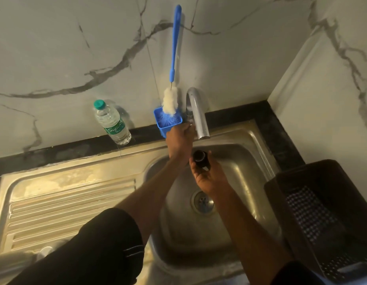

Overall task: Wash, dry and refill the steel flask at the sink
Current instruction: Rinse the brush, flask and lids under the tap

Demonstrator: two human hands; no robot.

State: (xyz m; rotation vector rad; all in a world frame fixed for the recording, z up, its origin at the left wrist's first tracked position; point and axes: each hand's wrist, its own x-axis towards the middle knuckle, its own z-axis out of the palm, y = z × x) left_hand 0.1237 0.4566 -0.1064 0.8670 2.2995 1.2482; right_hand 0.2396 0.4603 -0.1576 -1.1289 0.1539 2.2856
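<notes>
My right hand (209,179) holds the dark steel flask (201,159) from below, over the sink basin (246,182). The flask's open mouth faces up and sits just under and in front of the tap spout (199,120). My left hand (179,138) reaches to the base of the tap, fingers curled on the tap handle (189,123), which they mostly hide. I see no water running from the spout.
A blue holder (164,125) with a long blue-handled bottle brush (170,100) stands left of the tap. A plastic water bottle (112,124) stands on the dark ledge. A dark basket (302,182) with a checked cloth sits at the right. The drainboard (65,202) is at the left.
</notes>
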